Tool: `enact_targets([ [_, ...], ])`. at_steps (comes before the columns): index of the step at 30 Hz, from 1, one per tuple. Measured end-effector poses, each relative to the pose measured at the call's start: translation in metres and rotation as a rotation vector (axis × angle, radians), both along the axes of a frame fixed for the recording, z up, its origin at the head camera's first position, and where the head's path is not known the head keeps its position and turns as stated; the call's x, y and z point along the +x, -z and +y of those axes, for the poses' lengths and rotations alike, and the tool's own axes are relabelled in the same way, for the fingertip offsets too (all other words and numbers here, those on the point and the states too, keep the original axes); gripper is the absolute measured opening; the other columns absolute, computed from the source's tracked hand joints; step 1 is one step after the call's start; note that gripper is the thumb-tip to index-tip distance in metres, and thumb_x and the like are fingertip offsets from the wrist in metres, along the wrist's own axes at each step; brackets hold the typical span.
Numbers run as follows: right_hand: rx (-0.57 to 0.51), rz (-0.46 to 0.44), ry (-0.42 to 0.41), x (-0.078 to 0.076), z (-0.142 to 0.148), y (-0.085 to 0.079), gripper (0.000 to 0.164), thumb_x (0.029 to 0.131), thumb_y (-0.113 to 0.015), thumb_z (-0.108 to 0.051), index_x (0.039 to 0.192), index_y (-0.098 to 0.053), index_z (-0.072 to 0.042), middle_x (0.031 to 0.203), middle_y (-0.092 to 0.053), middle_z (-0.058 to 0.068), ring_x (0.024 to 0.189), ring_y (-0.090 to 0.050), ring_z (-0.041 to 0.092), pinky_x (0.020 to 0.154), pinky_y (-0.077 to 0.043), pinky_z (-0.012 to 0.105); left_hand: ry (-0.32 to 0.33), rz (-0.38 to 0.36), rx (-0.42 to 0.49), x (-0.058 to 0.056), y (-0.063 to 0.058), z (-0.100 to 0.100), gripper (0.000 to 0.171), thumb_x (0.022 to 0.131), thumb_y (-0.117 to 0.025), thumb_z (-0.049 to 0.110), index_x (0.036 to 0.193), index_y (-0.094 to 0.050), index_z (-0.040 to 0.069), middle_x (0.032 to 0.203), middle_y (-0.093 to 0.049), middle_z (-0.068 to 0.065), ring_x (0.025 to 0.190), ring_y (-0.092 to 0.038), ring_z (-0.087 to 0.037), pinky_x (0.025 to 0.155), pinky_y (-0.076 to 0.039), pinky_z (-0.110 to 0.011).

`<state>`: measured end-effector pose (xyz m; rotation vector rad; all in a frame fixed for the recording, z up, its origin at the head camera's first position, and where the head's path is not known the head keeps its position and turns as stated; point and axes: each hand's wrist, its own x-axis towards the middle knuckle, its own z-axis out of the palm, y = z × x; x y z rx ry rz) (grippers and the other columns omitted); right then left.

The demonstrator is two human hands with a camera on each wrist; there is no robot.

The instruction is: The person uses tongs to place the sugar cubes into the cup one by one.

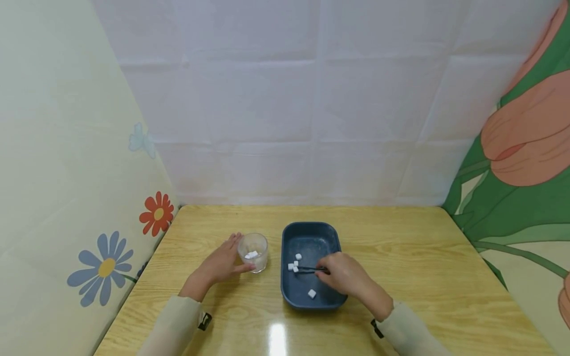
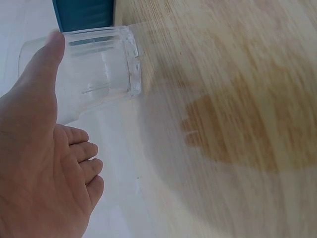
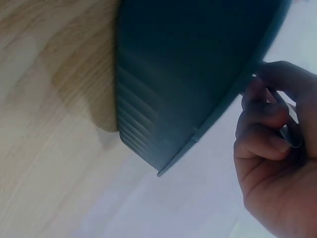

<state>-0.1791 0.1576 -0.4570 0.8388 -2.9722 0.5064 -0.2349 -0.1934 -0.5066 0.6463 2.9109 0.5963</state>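
My left hand (image 1: 221, 262) rests beside a clear glass (image 1: 260, 262), its thumb (image 2: 53, 42) lying against the near side and its fingers fairly straight along the left side. Small white cubes (image 1: 251, 254) lie inside the glass. With my right hand (image 1: 344, 273) I grip a pair of dark tweezers (image 1: 307, 269) over a dark blue tray (image 1: 310, 230). The tweezer tips are at a white cube (image 1: 296, 269) in a small cluster; whether they pinch it, I cannot tell. Another white cube (image 1: 312, 293) sits apart near the tray's front.
Both glass and tray stand on a wood-grain table (image 1: 401, 242), the glass left of the tray. A white cloth (image 1: 311, 123) hangs behind the table. Flower-printed cloths (image 1: 107, 267) flank both sides.
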Motion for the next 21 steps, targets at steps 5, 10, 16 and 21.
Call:
enact_targets([
  [5,-0.002,0.013,0.009,0.000,0.000,-0.005,0.007,0.092,-0.076,-0.019,0.092,-0.078,-0.012,0.079,-0.072,-0.003,0.064,-0.060,0.002,0.054,-0.049,0.020,0.005,0.007,-0.003,0.001,-0.001,0.001,0.103,0.090,-0.069,0.059,0.156,-0.026,-0.008,0.163,-0.023,-0.028,0.152,-0.020,-0.043,0.122,-0.023,-0.056],
  [10,0.000,0.019,0.019,-0.001,0.000,-0.010,0.008,0.092,-0.075,-0.019,0.093,-0.078,-0.012,0.080,-0.072,-0.003,0.066,-0.060,0.003,0.056,-0.050,0.021,0.003,0.002,-0.008,0.001,-0.002,0.001,0.104,0.090,-0.069,0.059,0.156,-0.026,-0.008,0.163,-0.023,-0.027,0.152,-0.019,-0.043,0.123,-0.023,-0.055],
  [16,-0.010,0.041,0.025,-0.003,0.000,-0.018,0.011,0.092,-0.075,-0.020,0.096,-0.079,-0.011,0.086,-0.075,-0.002,0.071,-0.064,0.006,0.061,-0.053,0.023,0.008,0.006,-0.005,0.000,-0.002,0.000,0.103,0.090,-0.068,0.059,0.156,-0.026,-0.008,0.163,-0.023,-0.027,0.153,-0.019,-0.042,0.123,-0.023,-0.054],
  [21,-0.025,0.048,0.019,-0.004,0.000,-0.025,0.011,0.093,-0.074,-0.020,0.098,-0.079,-0.011,0.088,-0.075,0.000,0.072,-0.066,0.007,0.062,-0.055,0.023,0.012,0.011,-0.004,0.000,-0.002,0.000,0.104,0.090,-0.068,0.060,0.156,-0.026,-0.009,0.163,-0.024,-0.028,0.152,-0.020,-0.043,0.122,-0.023,-0.055],
])
